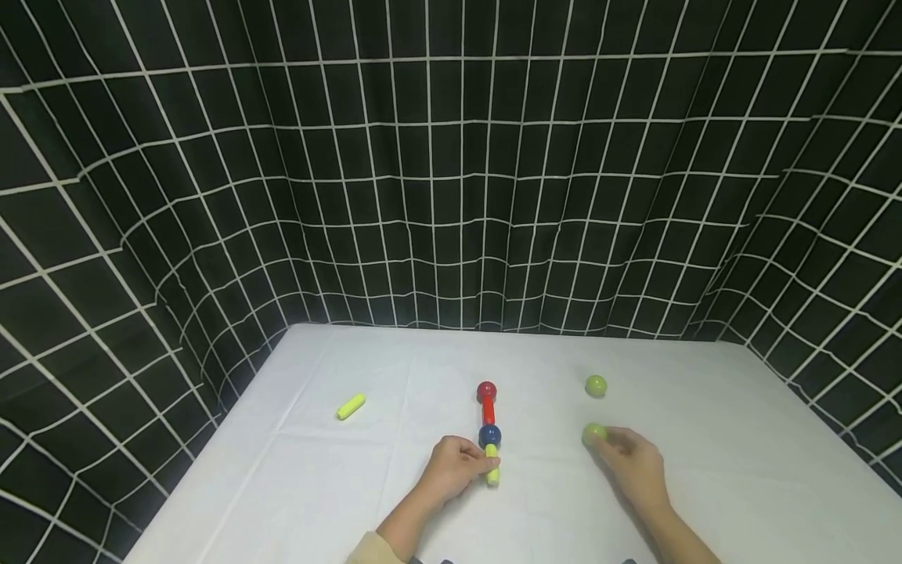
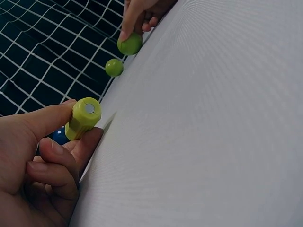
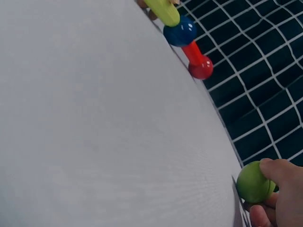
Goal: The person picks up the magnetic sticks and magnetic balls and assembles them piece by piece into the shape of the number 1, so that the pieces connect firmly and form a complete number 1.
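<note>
My left hand [image 1: 454, 468] pinches a yellow rod [image 2: 84, 118] between thumb and fingers; a round silvery disc shows in its near end. The rod's far end meets a blue ball [image 1: 489, 435]. From that ball a red rod [image 1: 488, 410] runs on to a red ball [image 1: 486, 392], all in one line pointing away from me. To the right, my right hand [image 1: 634, 468] grips a green ball [image 3: 254, 182] with its thumb and fingers, low at the white tabletop.
A second green ball [image 1: 596, 385] lies farther back, beyond my right hand. Off to the left is another yellow rod [image 1: 351, 406]. The white cloth-covered table [image 1: 317, 486] ends at a dark curtain with a white grid [image 1: 451, 196], which also runs along both sides.
</note>
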Action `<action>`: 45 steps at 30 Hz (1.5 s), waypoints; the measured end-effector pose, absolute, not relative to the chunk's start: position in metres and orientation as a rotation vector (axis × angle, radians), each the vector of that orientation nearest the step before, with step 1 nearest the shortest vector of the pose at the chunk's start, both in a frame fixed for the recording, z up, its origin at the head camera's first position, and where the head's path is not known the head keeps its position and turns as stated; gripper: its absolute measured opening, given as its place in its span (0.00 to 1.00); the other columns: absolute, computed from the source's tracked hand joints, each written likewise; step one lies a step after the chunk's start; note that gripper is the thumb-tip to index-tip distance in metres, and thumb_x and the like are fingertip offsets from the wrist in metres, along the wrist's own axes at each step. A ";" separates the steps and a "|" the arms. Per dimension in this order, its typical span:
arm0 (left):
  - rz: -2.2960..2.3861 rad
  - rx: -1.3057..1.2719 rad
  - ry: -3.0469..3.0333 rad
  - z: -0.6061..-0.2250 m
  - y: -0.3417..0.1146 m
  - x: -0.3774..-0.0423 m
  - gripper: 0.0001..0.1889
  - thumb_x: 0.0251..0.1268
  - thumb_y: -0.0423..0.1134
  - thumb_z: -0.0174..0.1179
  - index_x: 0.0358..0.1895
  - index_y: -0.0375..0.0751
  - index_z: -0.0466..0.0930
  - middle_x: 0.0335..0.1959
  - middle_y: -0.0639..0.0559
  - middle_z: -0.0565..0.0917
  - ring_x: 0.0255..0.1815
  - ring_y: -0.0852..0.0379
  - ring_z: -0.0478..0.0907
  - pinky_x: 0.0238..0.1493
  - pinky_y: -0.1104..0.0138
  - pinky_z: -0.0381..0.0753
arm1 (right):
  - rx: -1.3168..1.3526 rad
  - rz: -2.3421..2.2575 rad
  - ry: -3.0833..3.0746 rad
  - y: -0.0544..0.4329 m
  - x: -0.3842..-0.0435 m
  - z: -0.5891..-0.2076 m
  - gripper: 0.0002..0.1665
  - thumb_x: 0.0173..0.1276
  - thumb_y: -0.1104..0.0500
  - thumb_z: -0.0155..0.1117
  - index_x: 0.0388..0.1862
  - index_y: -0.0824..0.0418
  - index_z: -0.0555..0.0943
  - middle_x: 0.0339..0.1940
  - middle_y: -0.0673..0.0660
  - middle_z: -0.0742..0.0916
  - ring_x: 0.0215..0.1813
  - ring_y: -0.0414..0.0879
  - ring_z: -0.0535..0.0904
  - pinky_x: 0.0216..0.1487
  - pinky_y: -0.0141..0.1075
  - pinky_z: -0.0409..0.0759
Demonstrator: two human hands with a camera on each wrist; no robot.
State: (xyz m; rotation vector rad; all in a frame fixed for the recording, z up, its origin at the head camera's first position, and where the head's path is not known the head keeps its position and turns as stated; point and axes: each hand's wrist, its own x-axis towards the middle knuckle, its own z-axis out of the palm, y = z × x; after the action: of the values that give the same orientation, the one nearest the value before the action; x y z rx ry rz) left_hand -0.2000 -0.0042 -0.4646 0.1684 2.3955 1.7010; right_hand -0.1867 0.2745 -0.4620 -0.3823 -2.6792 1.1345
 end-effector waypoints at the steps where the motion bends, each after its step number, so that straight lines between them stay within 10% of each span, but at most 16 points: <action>1: 1.703 0.170 2.394 -0.465 -0.004 -0.200 0.13 0.49 0.45 0.69 0.27 0.39 0.82 0.13 0.57 0.72 0.15 0.63 0.66 0.18 0.74 0.67 | -0.374 1.138 -2.682 0.274 -0.186 -0.462 0.39 0.61 0.36 0.59 0.54 0.69 0.74 0.44 0.67 0.83 0.41 0.53 0.79 0.38 0.42 0.79; 45: 1.713 0.198 2.394 -0.462 -0.005 -0.198 0.13 0.49 0.45 0.69 0.27 0.37 0.82 0.13 0.57 0.73 0.15 0.64 0.66 0.17 0.74 0.66 | -0.307 1.369 -2.754 0.203 -0.151 -0.453 0.28 0.50 0.44 0.71 0.43 0.62 0.81 0.23 0.51 0.78 0.27 0.41 0.69 0.27 0.29 0.70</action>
State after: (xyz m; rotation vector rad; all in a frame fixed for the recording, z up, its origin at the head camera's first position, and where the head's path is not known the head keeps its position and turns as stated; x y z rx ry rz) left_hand -0.1984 -0.0051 -0.4618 0.1981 2.3938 1.7131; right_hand -0.1511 0.2026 -0.4530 -0.3075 -2.7538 1.3687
